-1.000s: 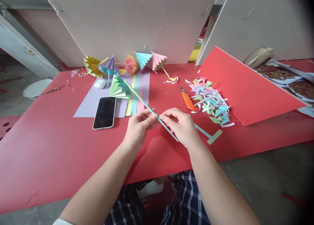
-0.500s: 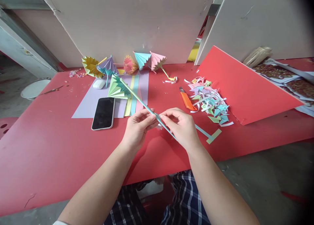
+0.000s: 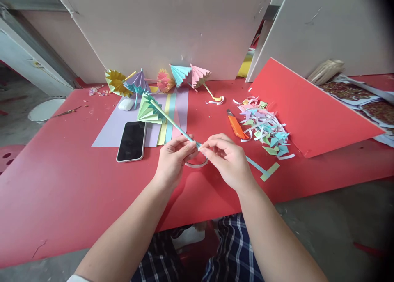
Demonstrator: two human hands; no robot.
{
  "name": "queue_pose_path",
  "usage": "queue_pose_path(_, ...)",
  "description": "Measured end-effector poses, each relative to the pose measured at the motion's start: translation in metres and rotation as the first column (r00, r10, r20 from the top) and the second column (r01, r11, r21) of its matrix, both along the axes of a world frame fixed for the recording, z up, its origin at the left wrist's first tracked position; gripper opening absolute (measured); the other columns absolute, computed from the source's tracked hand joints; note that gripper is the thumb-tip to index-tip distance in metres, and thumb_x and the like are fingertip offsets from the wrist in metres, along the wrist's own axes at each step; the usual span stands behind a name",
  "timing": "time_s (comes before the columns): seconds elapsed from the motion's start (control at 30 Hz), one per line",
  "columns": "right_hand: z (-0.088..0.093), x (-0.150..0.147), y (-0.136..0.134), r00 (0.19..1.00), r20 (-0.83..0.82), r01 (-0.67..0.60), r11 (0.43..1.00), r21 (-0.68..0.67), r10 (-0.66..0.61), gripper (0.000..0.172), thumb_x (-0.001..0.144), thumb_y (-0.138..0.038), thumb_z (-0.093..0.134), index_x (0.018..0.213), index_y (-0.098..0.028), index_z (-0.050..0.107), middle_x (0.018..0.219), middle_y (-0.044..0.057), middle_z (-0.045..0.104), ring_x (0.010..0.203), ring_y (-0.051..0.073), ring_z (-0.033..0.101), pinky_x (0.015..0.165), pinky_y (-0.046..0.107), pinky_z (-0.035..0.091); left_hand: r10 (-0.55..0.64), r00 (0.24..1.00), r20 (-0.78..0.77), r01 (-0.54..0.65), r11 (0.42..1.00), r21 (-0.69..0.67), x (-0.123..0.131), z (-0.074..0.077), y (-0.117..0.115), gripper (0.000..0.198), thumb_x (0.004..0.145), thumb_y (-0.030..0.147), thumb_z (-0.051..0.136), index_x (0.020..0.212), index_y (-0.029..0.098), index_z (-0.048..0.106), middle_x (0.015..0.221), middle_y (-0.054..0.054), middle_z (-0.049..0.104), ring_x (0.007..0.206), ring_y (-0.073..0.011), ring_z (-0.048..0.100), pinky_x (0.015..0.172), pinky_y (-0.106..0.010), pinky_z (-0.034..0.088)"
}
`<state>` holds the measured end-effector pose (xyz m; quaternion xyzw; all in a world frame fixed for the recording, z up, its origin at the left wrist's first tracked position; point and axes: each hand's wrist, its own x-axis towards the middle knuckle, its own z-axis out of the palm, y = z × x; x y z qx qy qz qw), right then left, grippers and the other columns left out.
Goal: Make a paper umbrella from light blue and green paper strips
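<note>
A small green pleated paper umbrella (image 3: 149, 110) is held over the table, its pale rolled-paper handle slanting down toward me. My left hand (image 3: 172, 159) is closed around the lower handle, thumb on top. At the handle's end, my right hand (image 3: 226, 161) pinches a light blue paper strip (image 3: 200, 146) against the stick. Below the fingertips hangs a curved loop of strip (image 3: 197, 166), pale in the shade. The right fingers partly hide where strip and handle meet.
A phone (image 3: 131, 141) and a white earbud-like case (image 3: 126, 104) lie left, beside lilac paper (image 3: 107, 130). Finished paper umbrellas (image 3: 180, 74) line the back. An orange utility knife (image 3: 236, 126), paper scraps (image 3: 261, 122) and a leaning red board (image 3: 308, 109) are right.
The blue strip, stretched straight down to the right before, now curls into a loop beneath my fingers. My right hand's fingers have shifted at the handle's end. My left hand keeps its hold.
</note>
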<state>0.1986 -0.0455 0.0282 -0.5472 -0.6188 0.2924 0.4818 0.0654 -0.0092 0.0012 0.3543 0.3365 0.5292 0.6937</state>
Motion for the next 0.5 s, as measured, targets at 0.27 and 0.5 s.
queue_pose_path(0.27,-0.006,-0.0008,0.0042,0.998,0.036,0.051,0.998,-0.02,-0.05,0.01,0.077,-0.027,0.057,0.076,-0.019,0.063,0.08,0.0,0.052,0.06,0.008,0.046,0.056,0.022,0.041,-0.035,0.999,0.017,0.035,0.999,0.009,0.0,0.001,-0.0011,0.016,0.064,0.018,0.071,0.079,0.017,0.066,0.065,0.003,0.059,0.07,-0.0101,0.06,0.072,-0.026,0.051)
queue_pose_path(0.5,-0.0078,0.0017,0.0055,0.999,-0.027,0.028,0.998,-0.052,-0.029,0.014,0.077,-0.031,0.055,0.075,-0.02,0.062,0.08,0.001,0.053,0.066,0.011,0.05,0.059,0.024,0.043,-0.044,0.999,0.023,0.043,0.999,0.02,0.0008,0.0008,-0.0013,0.018,0.063,0.018,0.072,0.079,0.017,0.065,0.062,0.003,0.057,0.064,-0.0093,0.058,0.067,-0.025,0.05)
